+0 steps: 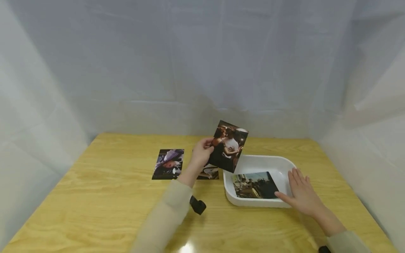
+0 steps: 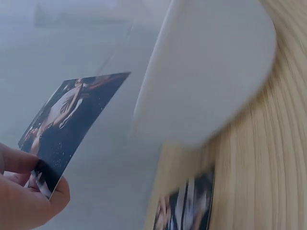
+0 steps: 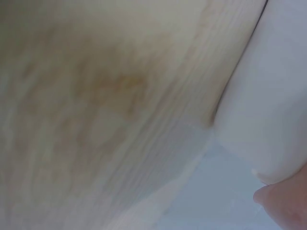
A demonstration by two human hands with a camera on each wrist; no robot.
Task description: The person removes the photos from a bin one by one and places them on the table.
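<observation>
My left hand (image 1: pixel 200 156) pinches a photo print (image 1: pixel 229 147) by its left edge between thumb and fingers. The print shows a dancing couple and is held tilted above the left side of a white tray (image 1: pixel 262 202). Another print (image 1: pixel 253 185), an outdoor scene, lies inside the tray. With fingers spread and straight, my right hand (image 1: pixel 302 196) rests on the tray's right side, the thumb at its front rim. In the left wrist view the pinched print (image 2: pixel 79 117) hangs beside the tray (image 2: pixel 206 62). Only a fingertip of the right hand (image 3: pixel 285 201) appears in the right wrist view.
Left of the tray, a print with a purple hat (image 1: pixel 168 164) lies on the wooden table (image 1: pixel 104 189). A further print (image 1: pixel 209 172) lies partly hidden behind the left hand. A black strap piece (image 1: pixel 198 205) sticks out by the left wrist. White sheeting surrounds the table's back and sides.
</observation>
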